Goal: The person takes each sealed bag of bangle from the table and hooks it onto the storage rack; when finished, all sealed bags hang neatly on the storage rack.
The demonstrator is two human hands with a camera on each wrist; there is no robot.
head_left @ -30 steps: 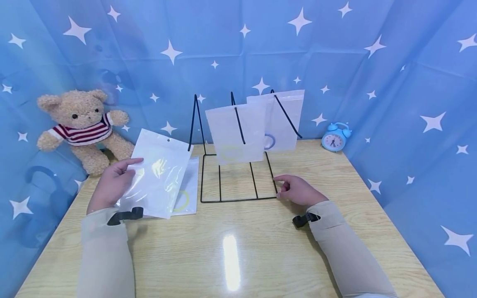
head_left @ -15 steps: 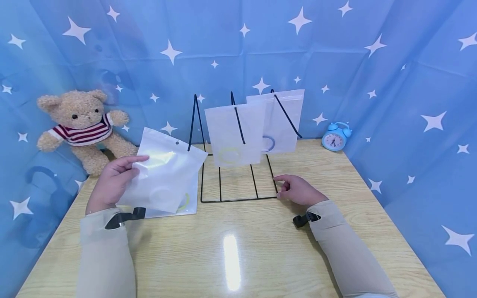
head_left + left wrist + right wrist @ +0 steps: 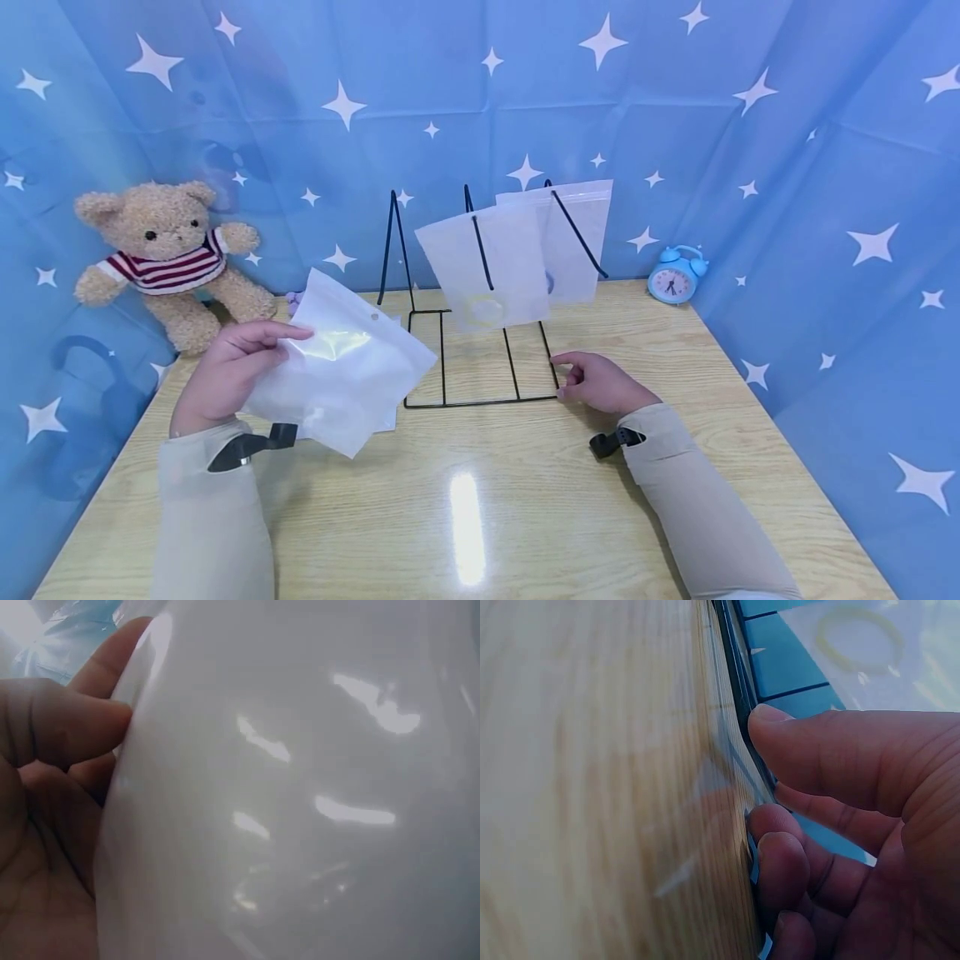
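My left hand (image 3: 232, 375) pinches a white plastic zip bag (image 3: 341, 362) by its left edge, thumb on the near side. A small hole shows near the bag's top edge, which slants down to the right. In the left wrist view the glossy bag (image 3: 300, 772) fills most of the picture. My right hand (image 3: 603, 383) holds the right side of the black wire rack (image 3: 480, 404), thumb and fingers at its base wire. Two more bags hang on the rack: one with a yellow ring (image 3: 487, 258) on the middle hook, another (image 3: 585, 233) on the right hook.
The left hook (image 3: 390, 242) of the rack carries nothing. Another bag (image 3: 386, 421) lies on the table, mostly hidden under the held one. Behind are a teddy bear (image 3: 168, 262), a small purple thing (image 3: 294, 302) and a blue alarm clock (image 3: 672, 279).
The held bag has moved right and turned clockwise, now covering most of the bag lying beneath. The bag on the middle hook has swung right. My right hand stays in place.
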